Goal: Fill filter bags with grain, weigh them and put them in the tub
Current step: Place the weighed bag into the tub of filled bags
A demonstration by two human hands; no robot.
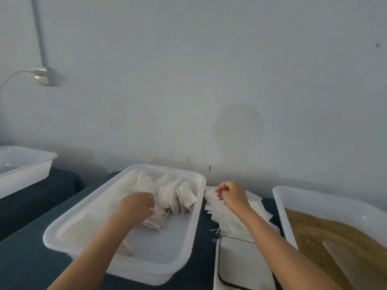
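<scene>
Tub [188, 233]: white, centre of the dark blue table cover [31, 258]; roughly half of the floor bare.
Filled bags [176, 195]: a cluster of several, leaning together at the far end of the tub; exact count not readable.
Left hand [136, 208]: inside the tub, fingers curled round one filled bag [155, 219] at the near edge of the cluster; set down or not, cannot tell.
Right hand [232, 195]: over the empty filter bags [234, 216], fingertips pinching the top one.
Empty filter bags: loose fanned stack just right of the tub, behind the scale [245, 262]; many left.
Scale: nothing on the platform.
Grain [326, 239]: deep layer in the white bin [280, 206] at far right; ample supply.
Second tub [25, 164]: far left, apparently without bags.
Progress: early to middle, judging by bags stored against bags unused.
Remaining: likely filling the pinched bag with grain, weighing, placing in the tub; then repeating through the stack.
</scene>
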